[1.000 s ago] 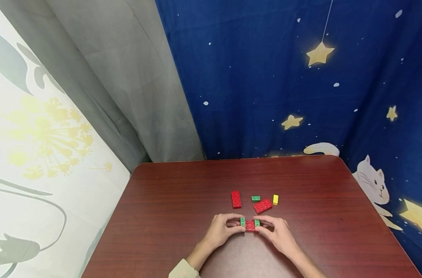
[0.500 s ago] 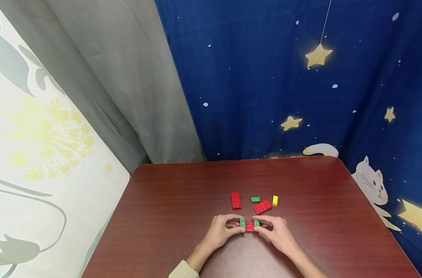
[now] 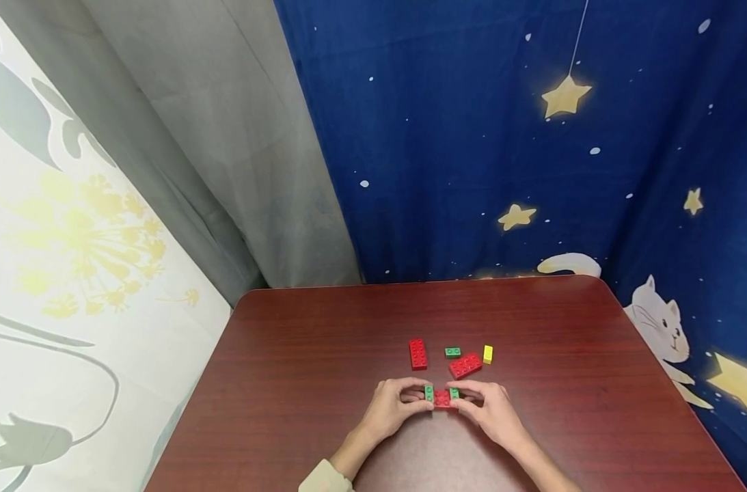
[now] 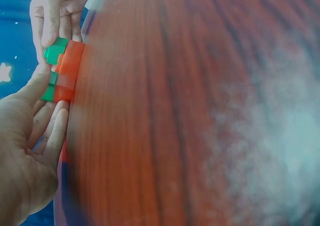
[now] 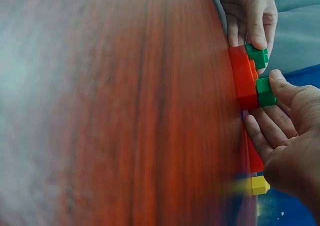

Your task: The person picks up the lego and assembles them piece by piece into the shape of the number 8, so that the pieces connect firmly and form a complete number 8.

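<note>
Left hand [image 3: 390,406] pinches the left green brick [image 3: 429,393], right hand [image 3: 493,410] the right green brick [image 3: 454,393]; both sit atop the near red brick [image 3: 442,400] on the tabletop [image 3: 287,389] — that much done; beyond, two red bricks [image 3: 418,354], a third green brick [image 3: 452,352] and a yellow brick [image 3: 488,354] lie loose.

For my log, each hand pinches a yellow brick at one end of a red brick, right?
Not yellow: the head view shows the left hand and right hand each pinching a green brick at one end of a red brick.
</note>
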A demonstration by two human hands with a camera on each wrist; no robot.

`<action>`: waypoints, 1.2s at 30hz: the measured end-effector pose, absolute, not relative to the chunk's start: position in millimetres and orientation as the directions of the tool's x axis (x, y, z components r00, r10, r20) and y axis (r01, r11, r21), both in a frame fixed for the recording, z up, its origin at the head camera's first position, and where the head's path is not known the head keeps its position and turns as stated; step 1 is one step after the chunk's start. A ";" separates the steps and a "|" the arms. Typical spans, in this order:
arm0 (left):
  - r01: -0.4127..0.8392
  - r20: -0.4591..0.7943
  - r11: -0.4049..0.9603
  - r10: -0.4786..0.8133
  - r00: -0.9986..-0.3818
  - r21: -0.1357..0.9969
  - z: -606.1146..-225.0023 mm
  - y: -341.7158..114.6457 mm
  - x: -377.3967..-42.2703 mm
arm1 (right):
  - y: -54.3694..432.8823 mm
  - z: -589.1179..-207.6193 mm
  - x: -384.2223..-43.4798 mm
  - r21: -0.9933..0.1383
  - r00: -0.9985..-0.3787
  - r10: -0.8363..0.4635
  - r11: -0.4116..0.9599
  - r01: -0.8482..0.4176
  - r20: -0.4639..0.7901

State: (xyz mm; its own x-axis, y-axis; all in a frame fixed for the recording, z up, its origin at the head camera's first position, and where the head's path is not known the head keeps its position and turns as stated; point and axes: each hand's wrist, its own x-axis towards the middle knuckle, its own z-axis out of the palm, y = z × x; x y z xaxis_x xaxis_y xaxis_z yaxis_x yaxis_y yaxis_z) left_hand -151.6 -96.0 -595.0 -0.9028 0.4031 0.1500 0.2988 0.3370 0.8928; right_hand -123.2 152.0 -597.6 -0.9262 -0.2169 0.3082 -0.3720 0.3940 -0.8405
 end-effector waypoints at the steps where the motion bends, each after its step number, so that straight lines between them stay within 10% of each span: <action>1: 0.299 0.150 0.338 0.403 -0.903 0.892 -595.1 -95.8 -151.6 | 152.2 -598.0 -123.2 -0.841 -0.927 -0.217 0.394 -0.370 0.306; 36: 0.288 0.133 0.354 0.401 -0.906 0.890 -595.0 -95.3 -152.1 | 154.7 -603.0 -126.1 -0.884 -0.934 -0.242 0.327 -0.334 0.263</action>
